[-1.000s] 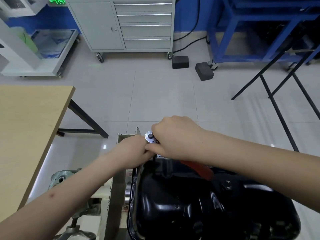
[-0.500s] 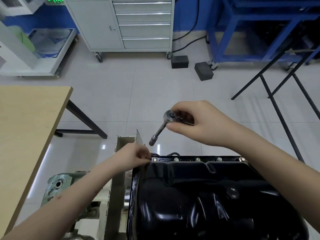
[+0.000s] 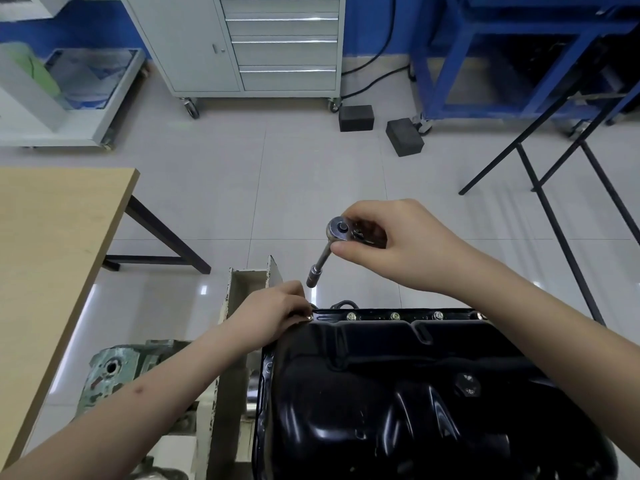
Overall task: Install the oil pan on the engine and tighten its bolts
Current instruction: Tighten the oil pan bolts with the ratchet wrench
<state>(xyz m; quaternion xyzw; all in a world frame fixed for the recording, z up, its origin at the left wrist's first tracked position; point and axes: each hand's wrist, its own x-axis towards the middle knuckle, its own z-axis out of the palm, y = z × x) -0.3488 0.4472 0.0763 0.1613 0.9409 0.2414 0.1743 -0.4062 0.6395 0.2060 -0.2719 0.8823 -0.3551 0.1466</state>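
Since a second ago the right hand has lifted the ratchet wrench off the corner bolt; wrench is now in the air, socket end pointing down-left just above the left hand. Right hand grips the ratchet head, fingers curled round it. Left hand stays at the far-left corner of the black oil pan, fingertips pinching the corner bolt. Pan sits on the engine, below both hands; flange bolts run along its far edge.
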